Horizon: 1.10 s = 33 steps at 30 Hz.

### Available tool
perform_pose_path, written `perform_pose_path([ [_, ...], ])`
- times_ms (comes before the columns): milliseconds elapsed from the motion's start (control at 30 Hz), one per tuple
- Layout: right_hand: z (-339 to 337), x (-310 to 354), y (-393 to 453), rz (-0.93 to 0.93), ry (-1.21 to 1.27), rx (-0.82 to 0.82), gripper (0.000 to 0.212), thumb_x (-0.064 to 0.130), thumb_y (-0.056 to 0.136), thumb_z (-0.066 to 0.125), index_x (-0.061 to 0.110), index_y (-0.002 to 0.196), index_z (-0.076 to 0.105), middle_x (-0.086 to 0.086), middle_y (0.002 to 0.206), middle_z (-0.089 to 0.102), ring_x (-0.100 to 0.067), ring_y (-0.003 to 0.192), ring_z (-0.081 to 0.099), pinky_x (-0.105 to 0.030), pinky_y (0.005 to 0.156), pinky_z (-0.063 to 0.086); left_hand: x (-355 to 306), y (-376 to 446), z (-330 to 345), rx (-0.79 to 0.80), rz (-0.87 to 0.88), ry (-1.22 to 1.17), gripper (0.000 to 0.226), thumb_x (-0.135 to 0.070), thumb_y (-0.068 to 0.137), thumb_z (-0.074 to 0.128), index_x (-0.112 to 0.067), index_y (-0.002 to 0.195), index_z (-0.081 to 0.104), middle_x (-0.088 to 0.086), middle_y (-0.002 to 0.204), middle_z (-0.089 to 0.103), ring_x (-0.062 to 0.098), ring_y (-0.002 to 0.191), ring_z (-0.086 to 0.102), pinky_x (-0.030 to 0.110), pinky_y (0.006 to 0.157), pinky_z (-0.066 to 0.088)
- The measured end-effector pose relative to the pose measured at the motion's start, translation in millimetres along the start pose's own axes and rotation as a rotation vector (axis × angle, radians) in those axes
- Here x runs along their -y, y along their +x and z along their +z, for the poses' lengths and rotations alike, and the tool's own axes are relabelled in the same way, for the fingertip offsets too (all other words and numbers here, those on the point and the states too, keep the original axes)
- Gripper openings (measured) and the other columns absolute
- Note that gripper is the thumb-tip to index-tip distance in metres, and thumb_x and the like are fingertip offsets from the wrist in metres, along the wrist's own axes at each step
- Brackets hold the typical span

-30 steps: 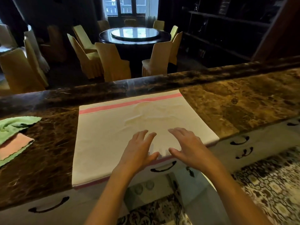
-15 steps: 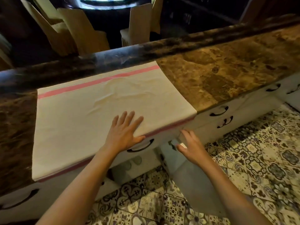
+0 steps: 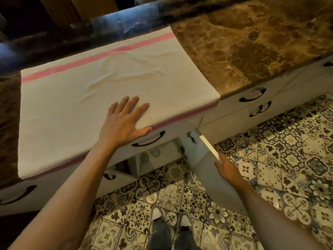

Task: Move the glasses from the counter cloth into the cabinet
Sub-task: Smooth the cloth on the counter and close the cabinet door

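A cream counter cloth (image 3: pixel 72 105) with pink stripes lies flat on the marble counter, with nothing standing on it. My left hand (image 3: pixel 124 121) rests on its near edge, fingers straight and spread. Below the cloth the white cabinet stands open, and the round tops of two glasses (image 3: pixel 150 154) show faintly inside it. The cabinet door (image 3: pixel 212 175) swings out towards me. My right hand (image 3: pixel 226 168) lies against the door's outer face, fingers relaxed.
Brown marble counter (image 3: pixel 243 42) stretches to the right, with a raised dark ledge (image 3: pixel 54 38) behind the cloth. White drawers with black handles (image 3: pixel 252 98) line the front. My shoes (image 3: pixel 169 217) stand on patterned floor tiles (image 3: pixel 288 159).
My view has tilted further down to the floor. My right hand left the cloth and dropped lower along the open cabinet door. My left hand has stayed flat on the cloth.
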State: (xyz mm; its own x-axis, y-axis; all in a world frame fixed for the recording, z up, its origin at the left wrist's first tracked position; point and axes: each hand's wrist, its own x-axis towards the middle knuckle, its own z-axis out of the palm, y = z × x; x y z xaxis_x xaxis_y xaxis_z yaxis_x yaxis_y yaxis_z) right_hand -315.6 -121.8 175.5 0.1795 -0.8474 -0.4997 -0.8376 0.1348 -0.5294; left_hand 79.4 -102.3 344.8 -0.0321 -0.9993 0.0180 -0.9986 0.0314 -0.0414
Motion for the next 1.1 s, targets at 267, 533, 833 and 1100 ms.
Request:
perform_pose_path([
  [267,21,-25,-28,-0.024,0.046,-0.065,0.036,0.031,0.104,0.036,0.007,0.126,0.051,-0.021,0.106,0.066,-0.04,0.094,0.064,-0.035,0.075,0.044,2,0,2,-0.02,0.004,0.013,0.081,-0.082,0.086,0.027,-0.039,0.154,0.014,0.005,0.163,0.014,0.031,0.149,0.011,0.051,0.117,0.015],
  [533,64,-22,-67,-0.032,0.203,-0.058,0.067,0.047,0.094,0.032,0.007,0.146,0.041,-0.018,0.136,0.056,-0.035,0.124,0.053,-0.046,0.102,0.043,6,-8,1,-0.035,0.022,-0.002,0.082,-0.078,0.086,0.034,-0.033,0.153,0.018,0.009,0.161,0.018,0.037,0.147,0.014,0.054,0.116,0.017],
  [833,138,27,-129,0.008,0.357,0.019,0.075,0.048,0.095,0.039,0.011,0.156,0.016,-0.01,0.159,0.028,-0.027,0.143,0.031,-0.045,0.117,0.029,62,-62,4,-0.043,-0.035,-0.023,0.084,-0.081,0.084,0.034,-0.035,0.152,0.018,0.007,0.161,0.019,0.035,0.147,0.015,0.054,0.115,0.017],
  [1100,217,86,-148,0.115,0.535,0.226,0.08,0.032,0.096,0.06,0.035,0.153,0.005,-0.003,0.148,0.04,-0.022,0.126,0.051,-0.043,0.1,0.048,118,-119,3,-0.019,-0.153,0.0,0.09,-0.088,0.08,0.029,-0.035,0.153,0.017,0.006,0.162,0.018,0.033,0.148,0.014,0.053,0.115,0.017],
])
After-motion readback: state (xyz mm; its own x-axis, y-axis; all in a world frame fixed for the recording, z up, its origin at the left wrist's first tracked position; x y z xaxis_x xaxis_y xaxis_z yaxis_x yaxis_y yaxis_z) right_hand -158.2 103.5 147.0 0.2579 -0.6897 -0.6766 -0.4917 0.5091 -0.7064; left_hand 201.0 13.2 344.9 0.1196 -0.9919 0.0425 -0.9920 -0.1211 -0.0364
